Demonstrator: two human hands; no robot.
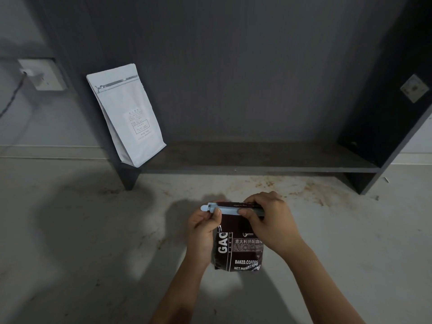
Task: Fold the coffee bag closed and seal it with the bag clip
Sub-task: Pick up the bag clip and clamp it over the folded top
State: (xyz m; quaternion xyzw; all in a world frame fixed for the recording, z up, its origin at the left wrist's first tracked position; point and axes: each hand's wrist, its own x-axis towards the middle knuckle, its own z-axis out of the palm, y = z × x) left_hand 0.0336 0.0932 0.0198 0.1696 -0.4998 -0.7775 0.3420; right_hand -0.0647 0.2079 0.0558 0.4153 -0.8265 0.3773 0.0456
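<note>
Taking the dark coffee bag as the landmark: far to its upper left a wall socket with a cord, then a white bag leaning on the end of a low dark shelf. The bag stands on a pale, brown-stained floor (crumbs or stains, hard to tell). The left hand pinches the pale blue clip at its left end; the right hand grips the clip's right end, hiding it. The bag's folded top lies under the clip.

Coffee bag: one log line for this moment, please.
coffee bag: upright | clip: across folded top | left hand: clip end | right hand: pressing clip
</note>
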